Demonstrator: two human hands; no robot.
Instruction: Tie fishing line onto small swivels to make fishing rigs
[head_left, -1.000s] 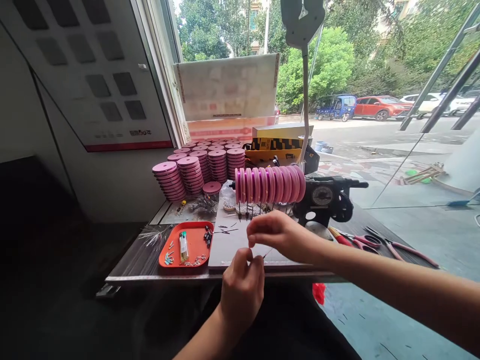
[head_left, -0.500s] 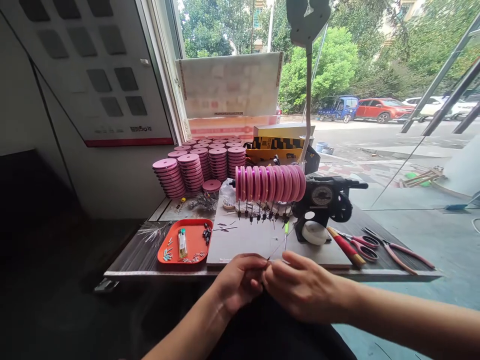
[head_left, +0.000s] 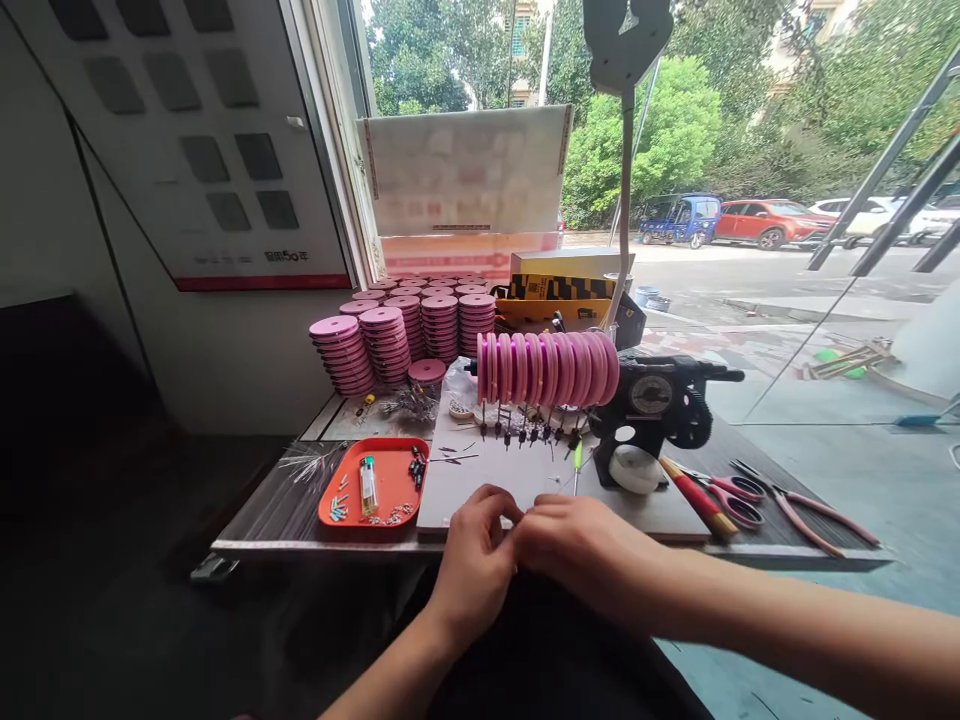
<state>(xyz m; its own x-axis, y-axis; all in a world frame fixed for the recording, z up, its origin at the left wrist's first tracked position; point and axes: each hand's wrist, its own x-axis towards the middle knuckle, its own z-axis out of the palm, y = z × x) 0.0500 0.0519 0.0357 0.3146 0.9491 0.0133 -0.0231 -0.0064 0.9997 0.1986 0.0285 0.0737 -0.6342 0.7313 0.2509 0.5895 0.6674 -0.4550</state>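
My left hand (head_left: 476,560) and my right hand (head_left: 581,548) meet at the table's front edge, fingertips pinched together over the near edge of a grey work board (head_left: 517,485). What they pinch is too small to make out. Behind them a row of pink spools (head_left: 547,368) sits on the shaft of a black winding machine (head_left: 652,400), with small dark pieces hanging on lines below the row. An orange tray (head_left: 375,485) with a lighter and small parts lies left of my left hand.
Stacks of pink spools (head_left: 405,335) stand at the back left by the window. Red-handled scissors and pliers (head_left: 750,495) lie to the right of the machine. Yellow boxes (head_left: 562,290) and a lamp pole (head_left: 624,200) stand behind. Glass lies beyond the table's right side.
My right hand came down from in front of the spool row to the table's front edge. My left hand rose to meet it, and both now pinch close together.
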